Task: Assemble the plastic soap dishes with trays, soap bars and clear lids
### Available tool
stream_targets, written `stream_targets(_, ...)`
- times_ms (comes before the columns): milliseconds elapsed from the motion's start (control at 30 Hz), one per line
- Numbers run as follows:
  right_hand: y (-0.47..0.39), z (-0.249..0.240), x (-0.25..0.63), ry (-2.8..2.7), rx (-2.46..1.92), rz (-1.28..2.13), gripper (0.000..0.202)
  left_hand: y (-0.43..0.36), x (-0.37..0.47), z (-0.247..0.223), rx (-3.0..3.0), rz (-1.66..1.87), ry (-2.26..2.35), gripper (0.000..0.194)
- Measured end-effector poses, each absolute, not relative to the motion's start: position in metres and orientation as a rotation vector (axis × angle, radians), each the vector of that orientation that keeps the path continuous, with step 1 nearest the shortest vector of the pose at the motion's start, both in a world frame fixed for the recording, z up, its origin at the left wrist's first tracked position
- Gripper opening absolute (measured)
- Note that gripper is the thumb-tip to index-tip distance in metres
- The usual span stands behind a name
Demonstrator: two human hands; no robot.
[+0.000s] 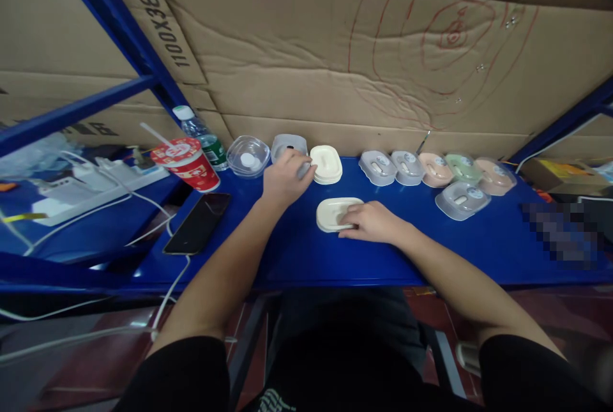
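My right hand [373, 221] grips the right end of a shallow cream plastic tray [329, 213] with rounded corners, its fingers over the rim and its thumb near the front edge. Farther back, my left hand [287, 177] is closed with curled fingers. Something small and greyish shows by its fingertips, too hidden to name. Right beside those fingertips stands a stack of cream trays [326, 163]. Behind the left hand is a grey plastic piece [288, 144], partly covered by the hand. A clear plastic box [248, 156] with a round white disc inside lies to its left.
Several lidded boxes in grey, pink and green [435, 169] line the back right, with one grey box [462, 200] in front. At left are a red cup [189, 166] with a straw, a water bottle [204, 137], a phone [197, 223] and cables. Cardboard [297, 67] walls the back.
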State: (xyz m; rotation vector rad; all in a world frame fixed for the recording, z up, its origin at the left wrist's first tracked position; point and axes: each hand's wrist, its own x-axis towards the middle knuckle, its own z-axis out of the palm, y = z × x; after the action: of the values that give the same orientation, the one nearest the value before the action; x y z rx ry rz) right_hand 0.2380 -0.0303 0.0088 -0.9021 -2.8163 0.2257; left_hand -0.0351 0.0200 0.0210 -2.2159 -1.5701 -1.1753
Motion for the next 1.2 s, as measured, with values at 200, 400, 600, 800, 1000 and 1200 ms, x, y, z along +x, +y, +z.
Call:
stream_targets(200, -0.032, 0.013, 0.235, -2.781, -0.974, 0.271, 0.043, 0.021, -0.054, 0.037, -2.080, -0.902, -2.045, 0.041)
stream_targets(400, -0.016, 0.014, 0.252, -2.748, -1.125, 0.307, 0.042, 0.026, -0.058, 0.038, -2.092, -0.844, -2.203, 0.036)
stream_targets(600, -0.012, 0.012, 0.256, -2.734, -1.125, 0.353, 0.036, 0.031, -0.061, 0.035, -1.941, -1.174, -2.141, 0.044)
stream_targets(800, -0.008, 0.010, 0.260, -2.656, -1.193, 0.339, 0.038, 0.033, -0.063, 0.030, -1.852, -1.648, -1.717, 0.036)
stream_targets(1000, -0.003, 0.006, 0.264, -2.173, -1.230, 0.485, 0.076, 0.013, -0.035, 0.022, -2.220, -1.718, -1.556, 0.044)
stream_targets(1200, -0.003, 0.009, 0.268, -1.914, -1.219, 0.542, 0.072, -0.009, -0.012, 0.036, -2.672, -0.985, -1.869, 0.042)
